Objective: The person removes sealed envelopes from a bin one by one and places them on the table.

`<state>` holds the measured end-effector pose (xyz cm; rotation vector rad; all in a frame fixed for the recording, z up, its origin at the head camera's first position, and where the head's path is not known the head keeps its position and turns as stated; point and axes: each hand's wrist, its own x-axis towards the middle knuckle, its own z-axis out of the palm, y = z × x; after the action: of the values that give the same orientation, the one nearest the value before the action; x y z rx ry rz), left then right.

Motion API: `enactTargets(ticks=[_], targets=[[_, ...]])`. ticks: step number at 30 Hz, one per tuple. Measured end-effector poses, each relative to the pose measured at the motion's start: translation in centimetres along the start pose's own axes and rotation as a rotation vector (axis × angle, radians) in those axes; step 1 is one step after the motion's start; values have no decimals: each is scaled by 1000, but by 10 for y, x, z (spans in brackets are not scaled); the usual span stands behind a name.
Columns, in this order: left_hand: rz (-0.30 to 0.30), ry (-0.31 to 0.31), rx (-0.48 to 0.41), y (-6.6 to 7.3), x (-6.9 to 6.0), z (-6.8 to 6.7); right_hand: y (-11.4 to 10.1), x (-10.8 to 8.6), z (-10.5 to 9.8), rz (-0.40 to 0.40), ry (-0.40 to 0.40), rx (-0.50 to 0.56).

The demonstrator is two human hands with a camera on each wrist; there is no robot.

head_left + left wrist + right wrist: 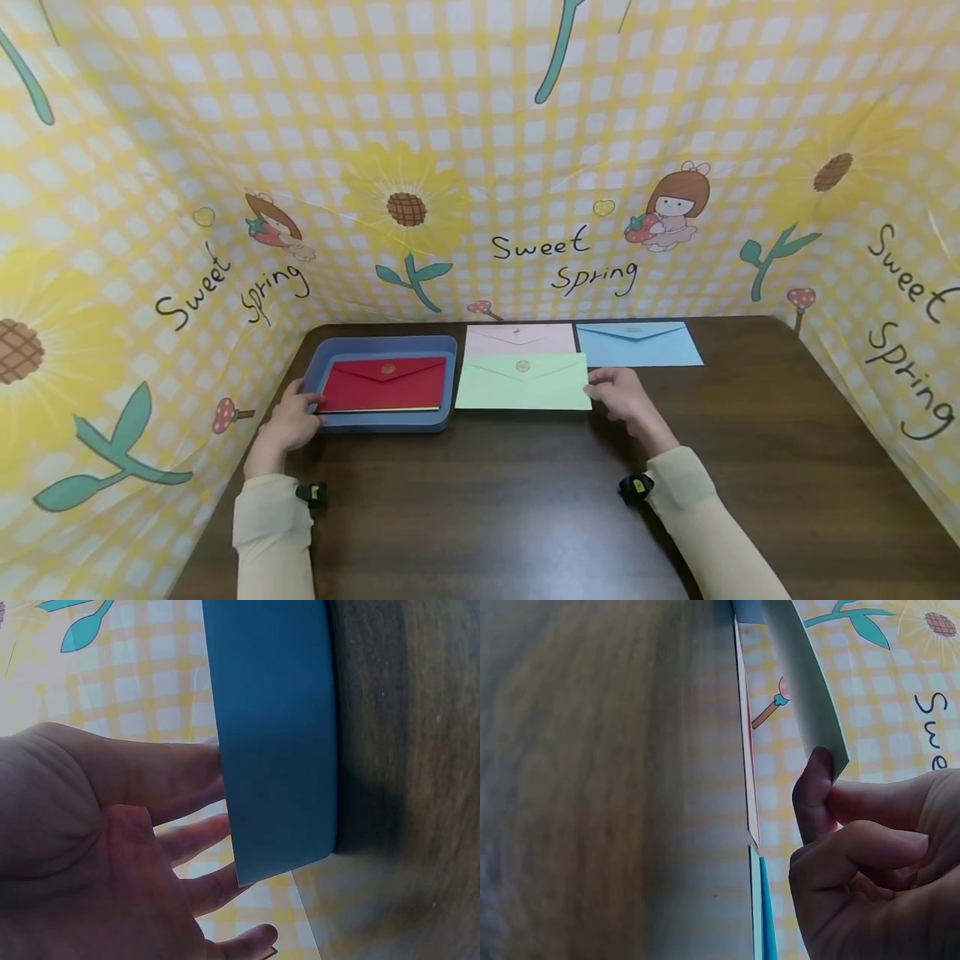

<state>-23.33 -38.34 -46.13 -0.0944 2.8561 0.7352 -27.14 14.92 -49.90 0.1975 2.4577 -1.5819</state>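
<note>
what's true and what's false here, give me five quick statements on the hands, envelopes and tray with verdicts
1. The right hand holds the green envelope. True.
2. The red envelope lies inside the blue tray. True.
3. Both hands hold envelopes. False: the left hand touches the tray.
4. The green envelope lies flat. False: its held end is raised.
5. The light blue envelope is farther right than the red envelope. True.

The bare left hand (289, 421) grips with fingers spread near the left edge of the dark-brown wooden table (465, 500), while the bare right hand (622, 397), its cream-sleeved forearm (708, 517) slanting inward, pinches thumb to forefinger.
</note>
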Motion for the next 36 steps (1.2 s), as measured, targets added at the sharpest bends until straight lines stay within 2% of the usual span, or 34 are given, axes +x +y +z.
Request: enactTargets(ticks=[36], targets=[[-4,8,37,3,1,-3,-1,-6,4,-21,-49,-22]])
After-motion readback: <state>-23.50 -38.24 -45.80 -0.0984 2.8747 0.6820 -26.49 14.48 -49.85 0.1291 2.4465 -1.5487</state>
